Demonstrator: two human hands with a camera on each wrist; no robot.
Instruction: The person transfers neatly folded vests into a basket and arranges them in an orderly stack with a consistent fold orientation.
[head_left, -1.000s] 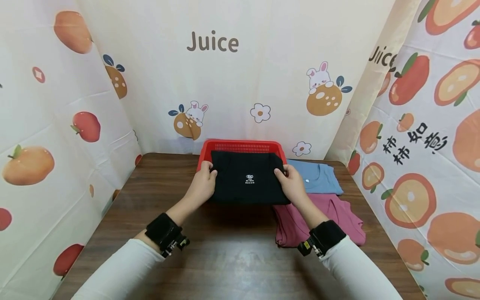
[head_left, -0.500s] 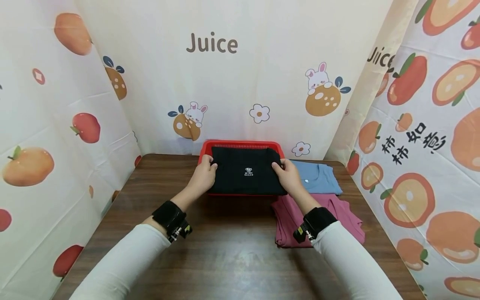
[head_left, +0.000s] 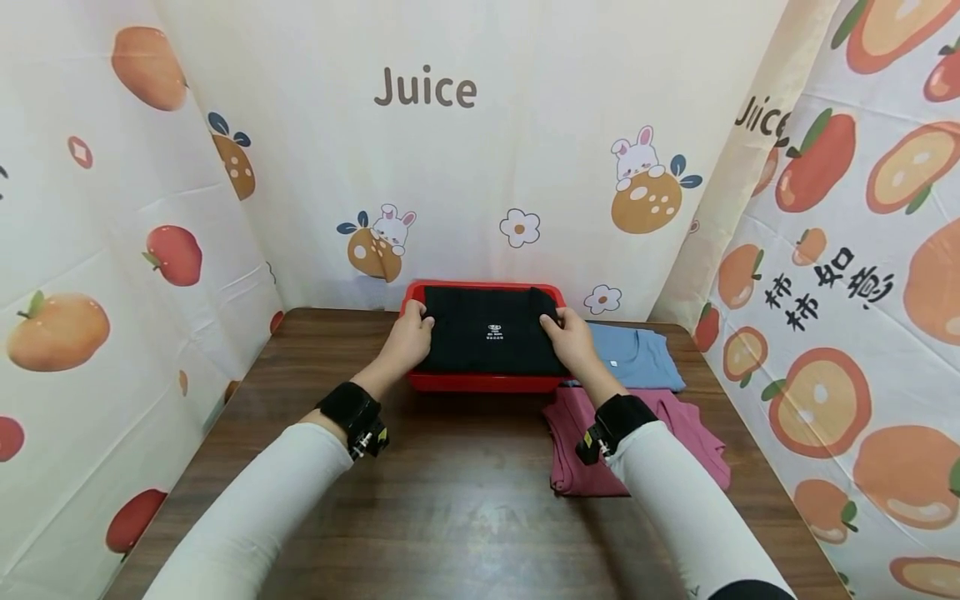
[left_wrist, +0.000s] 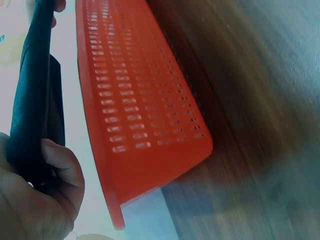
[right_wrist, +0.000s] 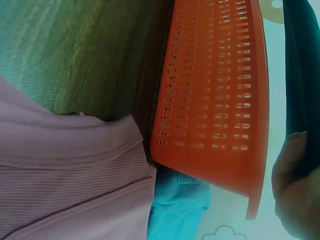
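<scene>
A folded black shirt [head_left: 491, 333] with a small white print is stretched between both hands over the red plastic basket [head_left: 487, 383]. Its left edge is pinched by my left hand [head_left: 406, 337], thumb on top. My right hand [head_left: 572, 340] grips the opposite edge the same way. Both wrist views show a gap between the black shirt [left_wrist: 32, 95] and the basket's rim [left_wrist: 95, 130], so the cloth is held above it. In the right wrist view, my right hand [right_wrist: 296, 195] curls round the cloth. The shirt hides the basket's inside.
Right of the basket lies a folded blue shirt [head_left: 637, 358]. A folded pink garment [head_left: 690, 433] lies in front of it, under my right forearm. Everything rests on a dark wooden table [head_left: 450, 500]. Fruit-printed curtains [head_left: 315, 150] enclose the back and sides.
Both hands have moved the black shirt away from me and over the basket, uncovering its front rim. The blue and pink garments have stayed in place.
</scene>
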